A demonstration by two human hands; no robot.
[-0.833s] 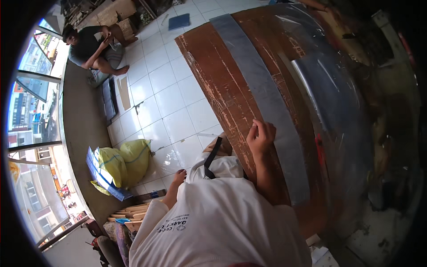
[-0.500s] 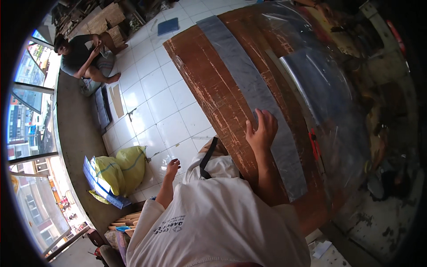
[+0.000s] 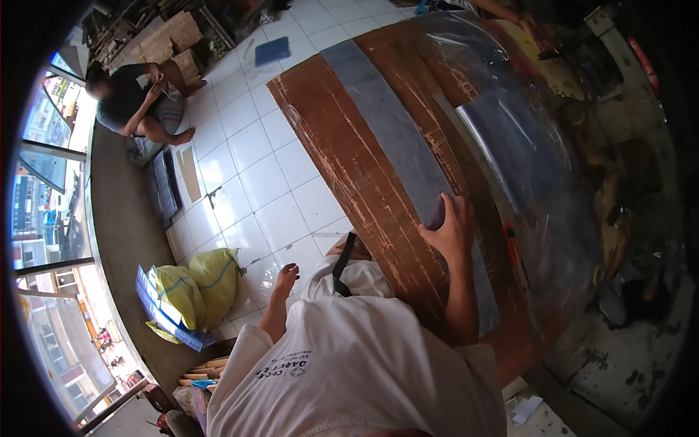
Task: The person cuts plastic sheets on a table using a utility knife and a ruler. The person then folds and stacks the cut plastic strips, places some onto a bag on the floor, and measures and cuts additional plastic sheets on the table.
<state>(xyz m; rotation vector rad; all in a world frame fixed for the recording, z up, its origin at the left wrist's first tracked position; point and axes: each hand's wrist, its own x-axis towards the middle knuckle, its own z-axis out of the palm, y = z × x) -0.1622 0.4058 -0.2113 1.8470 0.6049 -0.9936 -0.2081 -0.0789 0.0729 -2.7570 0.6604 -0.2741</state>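
A long grey strip of smooth sheet material lies along the worn brown board of the table. My right hand is over the strip, thumb and fingers curved round a small dark purplish piece that presses against the strip. The hand hides part of this piece, so its kind is unclear. My left hand hangs off the table's left side, above the tiled floor, fingers loosely curled together with nothing visible in them.
Clear plastic sheeting covers the table's right side, with a red tool beside it. Yellow sacks stand by the left wall. Another person sits far left. A blue square lies on the floor; another person's arm shows at the far right.
My right hand has slid nearer and to the right along the strip, with the dark piece under its fingers. My left hand has curled slightly more. The seated person's head has turned.
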